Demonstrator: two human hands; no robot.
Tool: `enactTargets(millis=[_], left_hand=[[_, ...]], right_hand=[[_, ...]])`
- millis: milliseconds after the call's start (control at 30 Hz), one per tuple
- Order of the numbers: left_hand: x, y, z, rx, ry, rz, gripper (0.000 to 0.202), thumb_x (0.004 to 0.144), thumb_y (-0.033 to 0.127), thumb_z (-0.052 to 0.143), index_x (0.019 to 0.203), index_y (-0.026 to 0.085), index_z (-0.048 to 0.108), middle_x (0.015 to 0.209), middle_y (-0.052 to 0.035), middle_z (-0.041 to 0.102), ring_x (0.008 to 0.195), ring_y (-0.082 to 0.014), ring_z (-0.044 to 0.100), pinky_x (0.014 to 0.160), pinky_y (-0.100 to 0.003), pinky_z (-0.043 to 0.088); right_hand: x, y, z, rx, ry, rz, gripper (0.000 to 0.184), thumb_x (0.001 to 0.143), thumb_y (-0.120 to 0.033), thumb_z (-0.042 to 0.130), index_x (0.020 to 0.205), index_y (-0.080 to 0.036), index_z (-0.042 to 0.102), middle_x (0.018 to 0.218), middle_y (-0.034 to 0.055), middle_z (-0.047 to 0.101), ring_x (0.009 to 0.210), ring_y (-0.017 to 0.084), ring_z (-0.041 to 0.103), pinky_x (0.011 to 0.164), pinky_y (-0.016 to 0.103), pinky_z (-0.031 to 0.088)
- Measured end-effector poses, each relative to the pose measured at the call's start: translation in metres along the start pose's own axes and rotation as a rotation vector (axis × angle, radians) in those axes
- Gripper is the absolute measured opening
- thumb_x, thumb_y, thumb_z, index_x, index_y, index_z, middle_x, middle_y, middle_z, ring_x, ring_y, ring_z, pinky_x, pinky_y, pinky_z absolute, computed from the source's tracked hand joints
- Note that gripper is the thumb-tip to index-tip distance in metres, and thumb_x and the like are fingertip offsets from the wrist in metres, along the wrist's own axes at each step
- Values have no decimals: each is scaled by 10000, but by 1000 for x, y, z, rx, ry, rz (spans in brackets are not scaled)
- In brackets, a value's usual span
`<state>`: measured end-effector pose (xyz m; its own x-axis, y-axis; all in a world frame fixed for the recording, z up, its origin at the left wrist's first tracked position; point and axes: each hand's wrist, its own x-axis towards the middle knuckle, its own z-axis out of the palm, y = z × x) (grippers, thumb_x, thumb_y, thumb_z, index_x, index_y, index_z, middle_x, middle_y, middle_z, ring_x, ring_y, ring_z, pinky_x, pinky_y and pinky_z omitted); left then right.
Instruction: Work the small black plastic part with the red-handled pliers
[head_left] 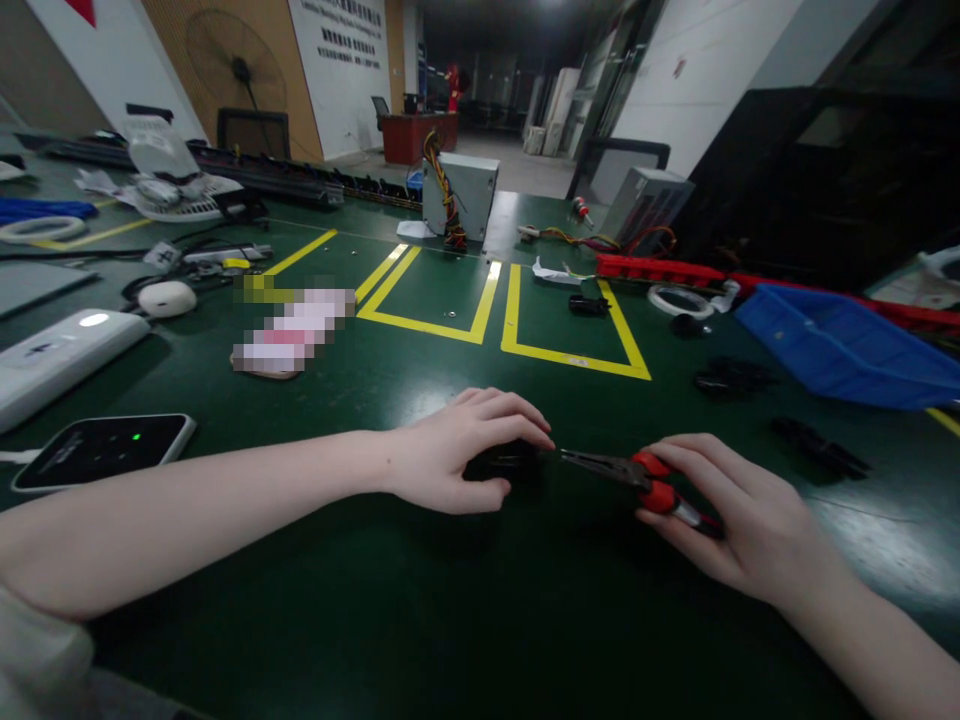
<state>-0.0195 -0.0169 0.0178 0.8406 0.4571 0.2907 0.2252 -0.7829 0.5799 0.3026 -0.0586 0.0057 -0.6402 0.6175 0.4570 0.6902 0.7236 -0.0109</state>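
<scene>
My right hand (pixel 750 520) is closed round the red and black handles of needle-nose pliers (pixel 649 480). Their long jaws point left, with the tips close to the fingers of my left hand (pixel 465 450). Thumb and fingers of that left hand curve round a small black object (pixel 510 462) low on the dark green table (pixel 450 620). The object blends into the dark tabletop, so its kind is unclear. A tiny bright bit shows at the pliers' tips, too small to name.
Black cable bundles (pixel 817 448) lie at the right beside a blue bin (pixel 847 345). Yellow tape (pixel 577 360) marks boxes on the table. A phone (pixel 292 335), a black-faced device (pixel 105 452) and a white power bank (pixel 67 360) lie left. A power supply (pixel 469 195) stands behind.
</scene>
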Motion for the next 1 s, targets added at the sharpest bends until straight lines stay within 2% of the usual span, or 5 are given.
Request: enactTargets(millis=[200, 433, 567, 733, 1000], left_hand=[[0, -2, 3, 127, -170, -2, 471, 858, 189, 555, 1326, 183, 495, 1436, -109, 473, 1288, -294, 463, 1077, -466, 381], [-3, 3, 4, 201, -10, -28, 565, 874, 378, 596, 1387, 183, 465, 1496, -152, 381, 1185, -311, 535, 969, -447, 444], [-3, 2, 3, 225, 76, -30, 564, 875, 436, 589, 1373, 195, 480, 1503, -144, 383, 1255, -341, 472, 1041, -502, 357], [-1, -2, 6, 216, -153, 28, 746, 839, 500, 658, 1461, 207, 370, 1547, -135, 335, 1366, -354, 356, 1112, -514, 298], [1, -4, 8, 172, -148, 2, 328, 939, 265, 570, 1243, 146, 543, 1278, -118, 537, 1155, -247, 504, 993, -386, 447]], right_hand=[[3, -4, 0, 6, -5, -28, 342, 864, -381, 596, 1146, -191, 559, 1025, 123, 636, 784, 231, 652, 632, 341, 544], [10, -8, -4, -48, 0, -70, 320, 885, -385, 577, 1112, -160, 554, 979, 135, 642, 758, 222, 659, 614, 322, 556], [9, -6, -3, -77, 22, -104, 336, 902, -410, 550, 1097, -137, 557, 962, 139, 642, 740, 216, 660, 600, 311, 554], [9, -5, -2, -86, 10, -115, 335, 910, -402, 542, 1092, -122, 558, 956, 147, 641, 745, 216, 661, 603, 306, 551], [8, -7, -4, -65, 17, -106, 344, 907, -424, 545, 1099, -140, 565, 951, 128, 646, 733, 203, 656, 591, 291, 541]])
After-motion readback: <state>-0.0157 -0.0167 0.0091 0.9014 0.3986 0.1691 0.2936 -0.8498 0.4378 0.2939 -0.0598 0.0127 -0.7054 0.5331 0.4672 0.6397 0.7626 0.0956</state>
